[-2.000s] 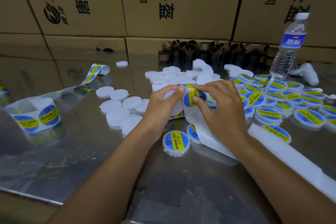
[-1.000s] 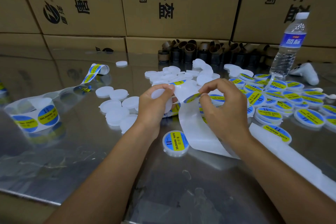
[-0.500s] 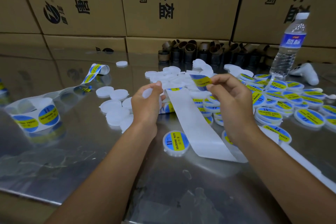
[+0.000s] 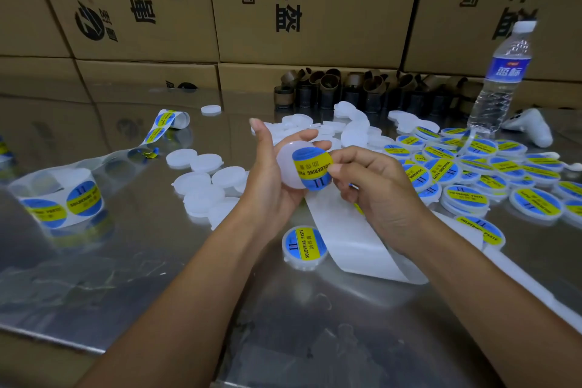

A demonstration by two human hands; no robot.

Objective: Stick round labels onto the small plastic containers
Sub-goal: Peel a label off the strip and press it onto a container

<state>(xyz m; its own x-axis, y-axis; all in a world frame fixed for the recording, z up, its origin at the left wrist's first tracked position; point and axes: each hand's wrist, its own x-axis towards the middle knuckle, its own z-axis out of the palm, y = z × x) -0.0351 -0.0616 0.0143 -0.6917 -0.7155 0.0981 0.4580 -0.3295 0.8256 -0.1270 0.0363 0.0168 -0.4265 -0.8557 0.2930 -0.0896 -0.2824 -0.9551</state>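
Centre frame, left hand (image 4: 277,176) cups the container (image 4: 291,164), right hand (image 4: 374,186) pinches the label (image 4: 311,168), seemingly half-stuck: centre it, then smooth outward.

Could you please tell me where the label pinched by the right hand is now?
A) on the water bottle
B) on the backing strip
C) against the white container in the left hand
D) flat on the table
C: the right hand pinches the label against the white container that the left hand holds.
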